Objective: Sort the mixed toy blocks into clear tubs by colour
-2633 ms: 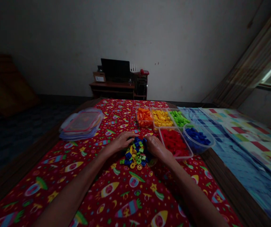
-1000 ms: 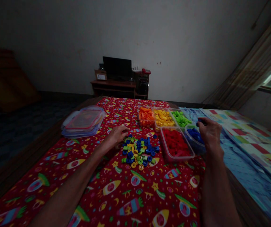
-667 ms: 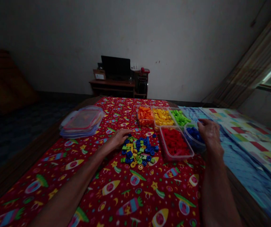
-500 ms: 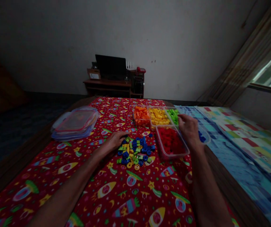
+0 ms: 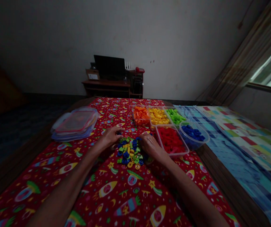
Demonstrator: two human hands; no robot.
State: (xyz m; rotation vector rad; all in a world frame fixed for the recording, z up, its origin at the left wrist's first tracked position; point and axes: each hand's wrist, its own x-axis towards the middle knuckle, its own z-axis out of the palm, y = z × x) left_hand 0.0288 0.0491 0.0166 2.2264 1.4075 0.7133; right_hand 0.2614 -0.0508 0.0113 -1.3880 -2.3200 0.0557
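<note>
A mixed pile of small blue, green and yellow toy building blocks [image 5: 130, 151] lies on the red patterned tablecloth. At its upper left edge is my left hand [image 5: 110, 137], thumb and fingers closed on a small blue building block [image 5: 119, 133]. My right hand [image 5: 150, 145] is bent down over the pile's right side, its fingers closed among blue blocks; what they grip is hidden. Right of that hand stands a clear box of red blocks [image 5: 172, 140]. A round tub of blue blocks [image 5: 192, 132] is beside it.
Behind the red box are boxes of orange blocks [image 5: 141, 114], yellow blocks [image 5: 159, 116] and green blocks [image 5: 175, 116]. Stacked clear lids [image 5: 76, 123] lie at the left. A bed [image 5: 239, 138] adjoins the table's right edge. A desk with a monitor [image 5: 109, 66] stands against the wall.
My right hand was over the blue tub, then came back left to the pile. My left hand has drawn slightly left with a blue block. The view has turned a little right.
</note>
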